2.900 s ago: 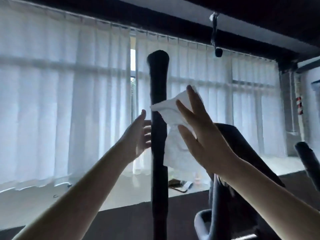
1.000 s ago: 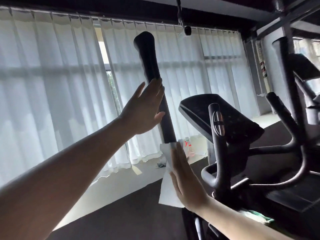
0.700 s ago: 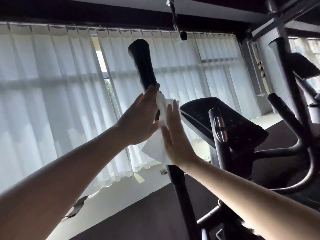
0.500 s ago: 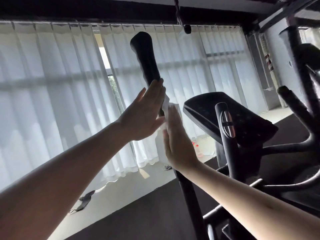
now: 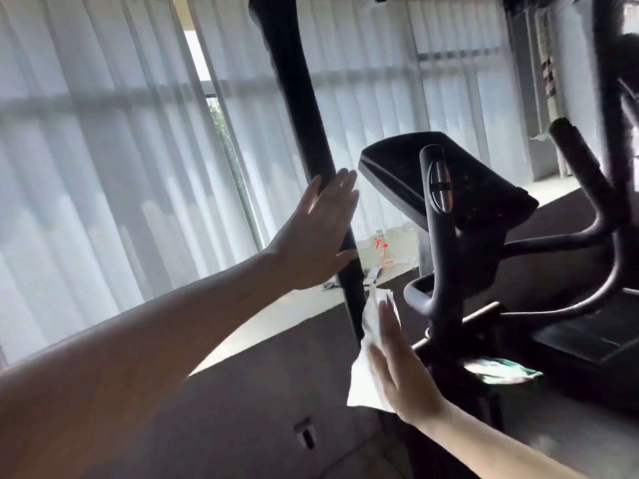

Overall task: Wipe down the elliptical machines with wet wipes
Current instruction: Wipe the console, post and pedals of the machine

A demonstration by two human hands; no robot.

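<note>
The wet wipe [image 5: 366,378] lies against the lower stretch of the elliptical's handlebar [image 5: 304,108], whose long axis climbs steeply up-left. My right hand [image 5: 403,373] presses it there, fingers straight. My left hand [image 5: 318,236], flat and holding nothing, braces the bar higher up.

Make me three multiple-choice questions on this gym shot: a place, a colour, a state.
1. Where is the wet wipe? A on a table; B against the tall handlebar, below the left hand; C in a bucket.
2. The tall handlebar's colour? A black; B silver; C red.
3. The right hand is? A clenched in a fist; B flat, pressing the wipe; C hanging idle.
Answers: B, the wipe sits on the bar under the left hand; A, the bar is dark all along; B, straight fingers cover the wipe.
</note>
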